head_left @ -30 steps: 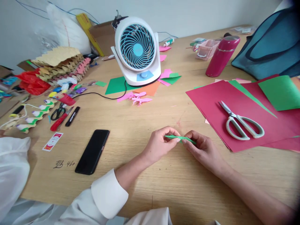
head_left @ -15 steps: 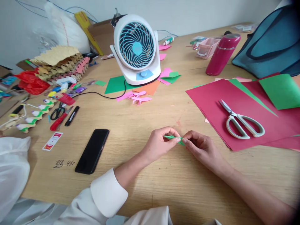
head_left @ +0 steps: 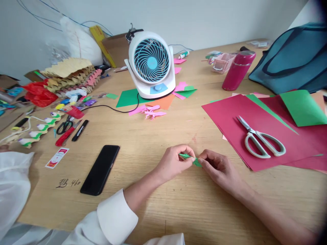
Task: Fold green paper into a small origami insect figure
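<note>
A small piece of folded green paper point(head_left: 197, 162) is held just above the wooden table, between my two hands. My left hand point(head_left: 176, 159) is closed, pinching its left end between thumb and fingers. At the right end, my right hand point(head_left: 219, 167) grips it with thumb and forefinger, the other fingers curled in. Part of the paper is hidden behind my fingers. To the right, white-handled scissors point(head_left: 251, 131) lie on a stack of red paper point(head_left: 224, 119). Pink folded paper shapes point(head_left: 153, 112) lie beyond my hands.
A white fan point(head_left: 152, 64) stands at the back on coloured sheets. A black phone point(head_left: 100, 170) lies left of my forearm. Right of the fan stand a magenta bottle point(head_left: 238, 71) and a blue bag point(head_left: 286, 58). A red-handled knife point(head_left: 65, 136) and a person's white sleeve point(head_left: 14, 183) are at left.
My head view has tilted, so everything sits slightly lower. Both hands still hold the green paper, and a little more of its surface shows between the fingertips.
</note>
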Tool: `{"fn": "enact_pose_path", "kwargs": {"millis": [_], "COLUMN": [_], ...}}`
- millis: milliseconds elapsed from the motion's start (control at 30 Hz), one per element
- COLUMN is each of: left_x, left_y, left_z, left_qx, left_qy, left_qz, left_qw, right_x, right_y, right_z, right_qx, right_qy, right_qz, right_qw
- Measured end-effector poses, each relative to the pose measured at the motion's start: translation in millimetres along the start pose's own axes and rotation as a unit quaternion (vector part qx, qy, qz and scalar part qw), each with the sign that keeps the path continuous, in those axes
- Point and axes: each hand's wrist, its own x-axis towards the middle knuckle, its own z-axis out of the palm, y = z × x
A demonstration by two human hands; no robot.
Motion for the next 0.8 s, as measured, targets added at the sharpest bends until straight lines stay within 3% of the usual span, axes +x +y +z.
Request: {"fn": "enact_pose_path", "kwargs": {"millis": [233,533,800], "left_x": [0.2,-1.5,-2.3], "left_y": [-3.7,-0.2,2.0], "left_z": [0.8,-0.1,-0.1], "left_qx": [-0.002,0.065,0.088], "left_qy": [-0.009,-0.010,-0.013], "left_qz": [-0.002,0.055,0.045], "left_qw": [1.000,0.996,0.995], "right_x": [-1.9,-1.5,-2.1], "right_y": [2.7,2.8,7.4], "right_z": [0.8,2.6,1.9], "right_qx": [-0.002,-0.054,-0.032], "right_qy": [0.010,0.032,0.019], "right_qz": [-0.011,-0.040,-0.034], "right_qw": [1.000,0.997,0.999]}}
